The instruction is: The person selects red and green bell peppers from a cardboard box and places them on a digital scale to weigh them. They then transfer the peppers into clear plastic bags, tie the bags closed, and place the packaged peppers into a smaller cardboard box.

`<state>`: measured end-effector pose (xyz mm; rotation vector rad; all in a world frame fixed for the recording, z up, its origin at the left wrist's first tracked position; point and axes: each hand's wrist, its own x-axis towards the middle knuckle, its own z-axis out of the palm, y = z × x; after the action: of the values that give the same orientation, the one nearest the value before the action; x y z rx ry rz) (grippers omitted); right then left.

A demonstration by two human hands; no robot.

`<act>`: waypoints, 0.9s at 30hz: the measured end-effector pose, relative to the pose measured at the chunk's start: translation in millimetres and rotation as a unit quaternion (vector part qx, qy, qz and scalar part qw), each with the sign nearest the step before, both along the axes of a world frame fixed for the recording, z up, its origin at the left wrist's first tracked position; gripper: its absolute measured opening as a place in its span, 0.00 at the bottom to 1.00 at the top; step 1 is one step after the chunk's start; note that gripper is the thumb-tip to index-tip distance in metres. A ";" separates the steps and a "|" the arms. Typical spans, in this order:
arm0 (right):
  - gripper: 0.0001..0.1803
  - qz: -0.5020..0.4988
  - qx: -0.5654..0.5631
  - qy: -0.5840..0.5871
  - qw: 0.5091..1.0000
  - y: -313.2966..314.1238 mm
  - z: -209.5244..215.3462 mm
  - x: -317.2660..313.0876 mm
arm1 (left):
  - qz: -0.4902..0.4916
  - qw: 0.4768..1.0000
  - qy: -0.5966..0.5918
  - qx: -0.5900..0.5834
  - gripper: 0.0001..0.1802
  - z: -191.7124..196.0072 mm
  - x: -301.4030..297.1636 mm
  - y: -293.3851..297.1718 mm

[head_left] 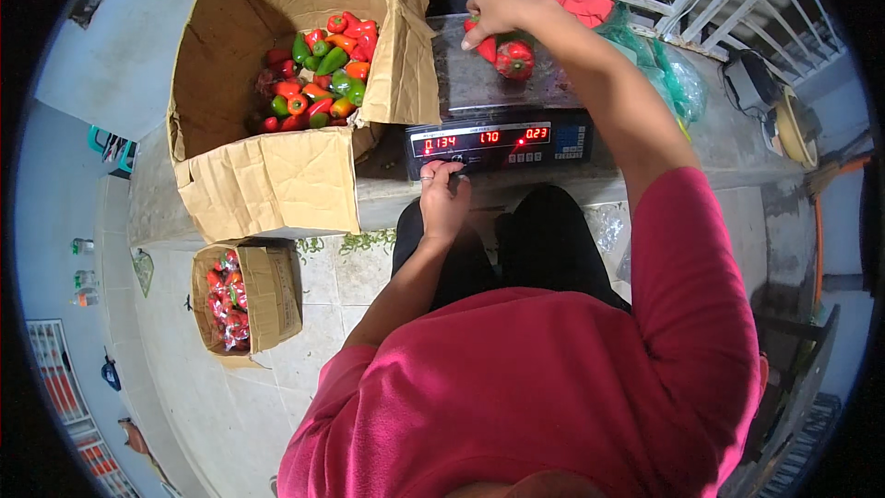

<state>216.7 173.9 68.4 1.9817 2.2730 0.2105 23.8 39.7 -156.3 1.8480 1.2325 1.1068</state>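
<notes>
peppers sit in a clear bag on the scale. nearest us, our left hand rests curled on the scale's front edge, holding nothing. farther off, our right hand closes over the bagged peppers. beyond-left, a cardboard box holds more.

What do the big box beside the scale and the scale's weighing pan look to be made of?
Big box: brown corrugated cardboard, matt, with creased, torn flaps. Weighing pan: probably bare metal, grey with a dull sheen. The right hand rests on red peppers in a clear film bag on it.
</notes>
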 end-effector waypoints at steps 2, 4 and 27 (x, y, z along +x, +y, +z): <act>0.31 0.015 0.027 0.007 1.000 -6.8 2.2 -0.3 | 0.004 1.000 -0.010 0.025 0.14 -5.7 -0.3 0.3; 0.31 0.034 0.043 0.028 0.998 -16.6 0.0 -0.7 | 0.002 0.999 -0.027 0.018 0.14 -3.7 -0.7 0.6; 0.28 -0.154 -0.018 0.176 0.972 -61.2 -72.8 91.6 | -0.006 0.999 -0.031 -0.027 0.12 -1.9 1.1 -2.6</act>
<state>308.3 112.7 -4.3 2.4806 2.0815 -0.2272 24.9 37.1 -158.2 1.7659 1.2020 1.1048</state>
